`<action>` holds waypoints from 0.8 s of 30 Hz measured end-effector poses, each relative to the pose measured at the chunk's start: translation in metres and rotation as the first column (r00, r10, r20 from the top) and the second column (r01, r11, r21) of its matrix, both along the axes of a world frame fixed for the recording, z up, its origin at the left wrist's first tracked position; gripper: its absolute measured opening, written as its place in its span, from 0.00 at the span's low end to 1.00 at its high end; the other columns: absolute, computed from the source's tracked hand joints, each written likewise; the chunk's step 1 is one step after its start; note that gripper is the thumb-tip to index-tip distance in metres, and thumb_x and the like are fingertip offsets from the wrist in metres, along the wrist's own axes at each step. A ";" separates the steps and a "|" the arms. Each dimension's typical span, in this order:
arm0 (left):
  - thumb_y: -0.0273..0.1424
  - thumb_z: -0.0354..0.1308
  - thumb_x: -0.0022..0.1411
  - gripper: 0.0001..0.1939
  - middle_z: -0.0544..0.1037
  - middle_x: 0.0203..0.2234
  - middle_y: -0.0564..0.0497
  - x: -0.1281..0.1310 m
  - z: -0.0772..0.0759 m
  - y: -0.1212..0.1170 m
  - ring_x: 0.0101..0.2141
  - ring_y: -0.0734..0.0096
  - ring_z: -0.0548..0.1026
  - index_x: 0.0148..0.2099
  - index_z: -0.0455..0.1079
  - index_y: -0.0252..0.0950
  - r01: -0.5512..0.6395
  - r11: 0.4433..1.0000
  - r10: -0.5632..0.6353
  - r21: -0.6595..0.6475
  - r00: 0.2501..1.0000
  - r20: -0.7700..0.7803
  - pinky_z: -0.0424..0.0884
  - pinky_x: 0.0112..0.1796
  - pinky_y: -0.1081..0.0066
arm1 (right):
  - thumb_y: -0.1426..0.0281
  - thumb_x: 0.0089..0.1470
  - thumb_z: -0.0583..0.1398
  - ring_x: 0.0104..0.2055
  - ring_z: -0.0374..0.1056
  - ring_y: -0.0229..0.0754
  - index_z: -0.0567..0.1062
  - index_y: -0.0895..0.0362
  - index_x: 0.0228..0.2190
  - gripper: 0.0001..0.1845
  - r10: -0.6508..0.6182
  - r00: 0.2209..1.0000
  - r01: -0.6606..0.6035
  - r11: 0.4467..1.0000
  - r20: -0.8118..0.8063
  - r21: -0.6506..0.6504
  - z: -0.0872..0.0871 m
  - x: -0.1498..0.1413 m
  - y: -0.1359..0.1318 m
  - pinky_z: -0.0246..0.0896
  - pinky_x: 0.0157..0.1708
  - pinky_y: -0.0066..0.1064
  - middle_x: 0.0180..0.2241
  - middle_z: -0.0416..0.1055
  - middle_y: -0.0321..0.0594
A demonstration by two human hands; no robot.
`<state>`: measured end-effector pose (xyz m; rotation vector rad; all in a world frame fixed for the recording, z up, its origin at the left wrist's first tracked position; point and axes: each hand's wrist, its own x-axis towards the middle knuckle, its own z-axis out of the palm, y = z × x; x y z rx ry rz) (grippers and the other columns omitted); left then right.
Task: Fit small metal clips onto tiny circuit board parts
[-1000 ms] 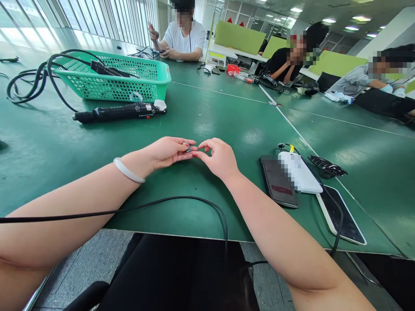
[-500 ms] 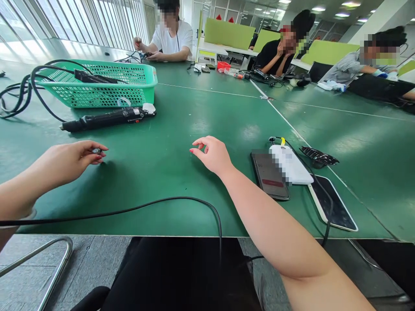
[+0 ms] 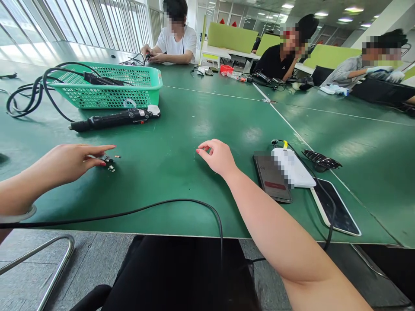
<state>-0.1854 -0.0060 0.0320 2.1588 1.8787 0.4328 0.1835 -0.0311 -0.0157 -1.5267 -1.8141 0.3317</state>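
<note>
On the left, my left hand (image 3: 73, 162) has its index finger stretched out and its thumb apart from it. Several small parts (image 3: 110, 164), black, silvery and whitish, lie or fall right at its fingertips; I cannot tell their kind. A tiny copper-coloured piece (image 3: 117, 156) is just beyond the index fingertip. My right hand (image 3: 218, 157) rests over the middle of the table with thumb and index finger brought together. Whether anything tiny is pinched there does not show. Above my left hand lies a black electric screwdriver (image 3: 112, 120).
Behind the screwdriver stands a green perforated basket (image 3: 152, 88) with black cables. At right are a dark phone (image 3: 270, 179), a white power bank (image 3: 292, 168), a white-edged phone (image 3: 337, 207) and a black ribbed object (image 3: 320, 159). A black cable (image 3: 162, 201) crosses the near edge. Several people sit beyond.
My left hand has spread its thumb and index finger, and small parts have come out at its fingertips. My right thumb and index finger have drawn closer together. The view has shifted slightly.
</note>
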 end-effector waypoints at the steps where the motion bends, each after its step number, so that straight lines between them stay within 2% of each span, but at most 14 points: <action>1: 0.36 0.63 0.52 0.13 0.77 0.24 0.68 -0.001 0.001 -0.001 0.35 0.65 0.71 0.41 0.73 0.59 -0.057 0.998 0.057 -0.004 0.998 -0.008 0.61 0.45 0.68 | 0.61 0.53 0.57 0.26 0.59 0.34 0.77 0.53 0.31 0.11 0.001 1.000 -0.001 1.000 -0.001 -0.003 0.000 0.000 0.000 0.55 0.29 0.30 0.32 0.70 0.36; 3: 0.39 0.61 0.53 0.07 0.77 0.23 0.67 -0.002 0.000 -0.005 0.36 0.63 0.72 0.38 0.73 0.54 -0.160 0.987 0.161 -0.022 0.985 0.055 0.62 0.46 0.66 | 0.62 0.53 0.57 0.26 0.59 0.34 0.77 0.53 0.31 0.11 0.000 1.000 0.000 1.000 0.002 -0.008 0.001 0.000 -0.001 0.55 0.29 0.30 0.31 0.70 0.36; 4: 0.40 0.59 0.54 0.06 0.78 0.26 0.67 -0.001 -0.001 -0.006 0.38 0.63 0.72 0.37 0.72 0.51 -0.190 0.981 0.193 -0.042 0.973 0.124 0.63 0.47 0.65 | 0.63 0.53 0.57 0.26 0.59 0.34 0.77 0.53 0.31 0.11 0.001 1.000 0.000 1.000 0.007 -0.010 0.001 0.000 -0.001 0.55 0.30 0.30 0.31 0.70 0.36; 7: 0.40 0.53 0.59 0.10 0.77 0.45 0.62 0.010 -0.009 -0.010 0.46 0.65 0.71 0.42 0.67 0.45 -0.166 0.978 0.201 -0.127 0.916 0.346 0.63 0.50 0.66 | 0.64 0.54 0.56 0.26 0.59 0.34 0.77 0.54 0.31 0.11 0.007 1.000 -0.006 1.000 0.019 -0.020 0.001 0.001 0.000 0.56 0.31 0.30 0.30 0.71 0.36; 9: 0.37 0.51 0.61 0.11 0.71 0.54 0.56 0.025 -0.016 -0.010 0.49 0.64 0.69 0.44 0.66 0.41 -0.121 0.984 0.159 -0.131 0.928 0.337 0.62 0.51 0.64 | 0.65 0.54 0.56 0.26 0.60 0.34 0.77 0.53 0.32 0.11 0.017 1.000 -0.016 0.999 0.017 -0.031 0.000 0.001 0.000 0.56 0.31 0.30 0.31 0.71 0.36; 11: 0.36 0.50 0.62 0.11 0.70 0.54 0.51 0.046 -0.023 -0.010 0.50 0.61 0.69 0.44 0.67 0.39 -0.096 0.993 0.108 -0.062 0.966 0.236 0.61 0.52 0.61 | 0.65 0.54 0.56 0.27 0.61 0.35 0.77 0.53 0.32 0.10 0.025 1.000 -0.024 0.999 0.009 -0.039 -0.001 0.000 0.000 0.56 0.31 0.29 0.31 0.71 0.36; 13: 0.38 0.48 0.62 0.13 0.71 0.54 0.49 0.074 -0.029 -0.009 0.51 0.59 0.69 0.45 0.68 0.38 0.025 0.999 -0.016 -0.035 0.976 0.219 0.60 0.53 0.60 | 0.66 0.54 0.56 0.28 0.62 0.35 0.77 0.53 0.31 0.10 0.029 1.000 -0.029 0.999 0.003 -0.042 -0.001 -0.001 0.000 0.57 0.31 0.29 0.31 0.72 0.36; 15: 0.37 0.50 0.61 0.12 0.72 0.53 0.49 0.106 -0.034 -0.008 0.52 0.60 0.69 0.43 0.69 0.39 0.155 0.986 -0.133 -0.057 0.950 0.282 0.60 0.53 0.62 | 0.66 0.53 0.56 0.29 0.62 0.35 0.78 0.53 0.31 0.10 0.026 1.000 -0.026 0.999 0.000 -0.042 0.000 0.000 0.000 0.57 0.32 0.29 0.31 0.72 0.36; 17: 0.37 0.53 0.59 0.11 0.74 0.50 0.49 0.140 -0.036 -0.007 0.49 0.61 0.70 0.41 0.70 0.40 0.254 0.965 -0.207 -0.058 0.882 0.423 0.61 0.51 0.63 | 0.66 0.53 0.56 0.29 0.63 0.35 0.78 0.53 0.31 0.10 0.013 1.000 -0.014 0.999 -0.006 -0.040 0.001 0.001 0.000 0.58 0.32 0.30 0.31 0.73 0.36; 18: 0.37 0.54 0.58 0.11 0.75 0.47 0.49 0.155 -0.035 -0.007 0.48 0.62 0.71 0.42 0.71 0.40 0.289 0.954 -0.213 -0.078 0.838 0.502 0.63 0.49 0.64 | 0.66 0.53 0.56 0.29 0.63 0.36 0.78 0.53 0.31 0.10 0.009 1.000 -0.009 0.999 -0.008 -0.043 0.002 0.003 0.000 0.58 0.32 0.30 0.31 0.74 0.36; 19: 0.37 0.55 0.58 0.11 0.77 0.44 0.49 0.168 -0.033 -0.006 0.45 0.62 0.72 0.42 0.71 0.39 0.283 0.954 -0.167 -0.104 0.784 0.598 0.65 0.47 0.65 | 0.66 0.53 0.56 0.29 0.63 0.36 0.78 0.54 0.31 0.10 0.007 1.000 -0.007 0.999 -0.008 -0.052 0.002 0.006 0.001 0.58 0.32 0.30 0.31 0.74 0.36; 21: 0.37 0.56 0.57 0.11 0.77 0.41 0.48 0.187 -0.026 -0.006 0.43 0.64 0.73 0.41 0.70 0.38 0.317 0.937 -0.089 -0.146 0.624 0.776 0.66 0.44 0.66 | 0.66 0.53 0.56 0.28 0.63 0.35 0.78 0.54 0.31 0.11 0.007 1.000 -0.007 0.996 -0.001 -0.087 0.003 0.011 0.002 0.57 0.31 0.29 0.30 0.75 0.35; 24: 0.34 0.58 0.57 0.09 0.75 0.43 0.47 0.191 -0.016 -0.004 0.45 0.69 0.72 0.40 0.69 0.35 0.368 0.926 -0.050 -0.084 0.341 0.939 0.63 0.48 0.67 | 0.66 0.53 0.56 0.27 0.63 0.35 0.78 0.54 0.32 0.10 0.007 1.000 -0.004 0.989 0.018 -0.149 0.004 0.018 0.003 0.58 0.30 0.30 0.29 0.75 0.35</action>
